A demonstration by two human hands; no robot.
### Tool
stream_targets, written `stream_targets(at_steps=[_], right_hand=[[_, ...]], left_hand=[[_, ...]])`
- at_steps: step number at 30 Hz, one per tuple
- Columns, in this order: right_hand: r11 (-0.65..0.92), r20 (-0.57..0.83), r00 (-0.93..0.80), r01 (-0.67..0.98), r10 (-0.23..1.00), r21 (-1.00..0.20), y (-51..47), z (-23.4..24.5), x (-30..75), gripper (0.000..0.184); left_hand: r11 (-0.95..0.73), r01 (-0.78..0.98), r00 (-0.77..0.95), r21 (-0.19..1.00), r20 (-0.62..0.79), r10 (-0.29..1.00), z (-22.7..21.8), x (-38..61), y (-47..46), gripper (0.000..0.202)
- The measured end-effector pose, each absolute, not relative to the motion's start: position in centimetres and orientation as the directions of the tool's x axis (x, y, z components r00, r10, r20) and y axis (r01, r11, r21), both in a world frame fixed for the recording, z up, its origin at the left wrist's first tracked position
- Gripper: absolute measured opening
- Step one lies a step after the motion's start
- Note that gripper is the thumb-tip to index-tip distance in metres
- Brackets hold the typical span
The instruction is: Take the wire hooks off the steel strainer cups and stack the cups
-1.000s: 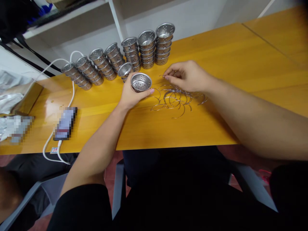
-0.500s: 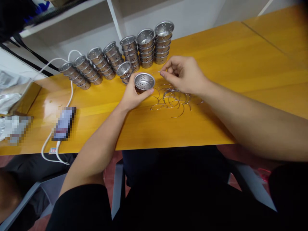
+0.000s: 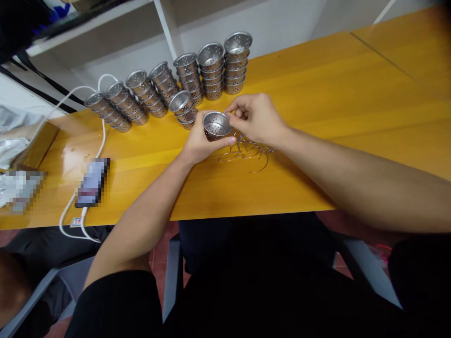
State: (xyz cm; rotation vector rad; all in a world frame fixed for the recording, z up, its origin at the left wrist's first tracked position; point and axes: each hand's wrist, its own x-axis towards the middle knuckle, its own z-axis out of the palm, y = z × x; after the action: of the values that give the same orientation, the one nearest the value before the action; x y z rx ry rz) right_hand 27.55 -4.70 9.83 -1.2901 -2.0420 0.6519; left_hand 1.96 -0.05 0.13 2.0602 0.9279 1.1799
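My left hand (image 3: 199, 143) is wrapped around a small perforated metal cup (image 3: 215, 124), tilted with its mouth toward me, just above the yellow wooden table (image 3: 317, 94). My right hand (image 3: 259, 117) is pinched at the cup's right rim, holding a thin wire handle that I can barely make out. Under and beside my right hand lies a loose pile of curved wire handles (image 3: 246, 152). Behind the hands stand several stacks of the same perforated cups (image 3: 183, 80) in a row.
A phone (image 3: 92, 182) lies on the table's left part beside a white cable (image 3: 82, 206). Crumpled foil-like wrapping (image 3: 14, 141) sits at the far left. A white shelf unit (image 3: 169, 28) stands behind the table. Another person's dark clothing shows at the lower left.
My right hand lifted from the wire pile with a wire pinched and came left to the cup's rim. My left hand tilted the cup and shifted it slightly right.
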Motion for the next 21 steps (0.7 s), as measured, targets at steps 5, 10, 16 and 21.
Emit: stream_targets(at_steps=[5,10,16,21], right_hand=[[0.383,0.248,-0.303,0.565,0.920,-0.731,-4.3,9.2,27.5,0.054],[0.382,0.249,-0.299,0.575,0.921,-0.724,-4.5,9.1,27.0,0.057],[0.419,0.276,-0.335,0.509,0.901,-0.752,-4.9,10.0,27.1,0.072],[0.407,0.214,-0.545,0.262,0.811,-0.875,-4.9,10.9,28.7,0.079]], left_hand=[[-0.564,0.254,0.333,0.785,0.477,0.813,0.8,2.9,-0.9,0.111],[-0.548,0.282,0.323,0.787,0.460,0.827,0.9,3.0,-1.4,0.110],[-0.540,0.262,0.361,0.800,0.438,0.823,1.2,2.4,-1.4,0.100],[-0.507,0.177,0.430,0.844,0.397,0.811,2.0,1.8,-1.4,0.086]])
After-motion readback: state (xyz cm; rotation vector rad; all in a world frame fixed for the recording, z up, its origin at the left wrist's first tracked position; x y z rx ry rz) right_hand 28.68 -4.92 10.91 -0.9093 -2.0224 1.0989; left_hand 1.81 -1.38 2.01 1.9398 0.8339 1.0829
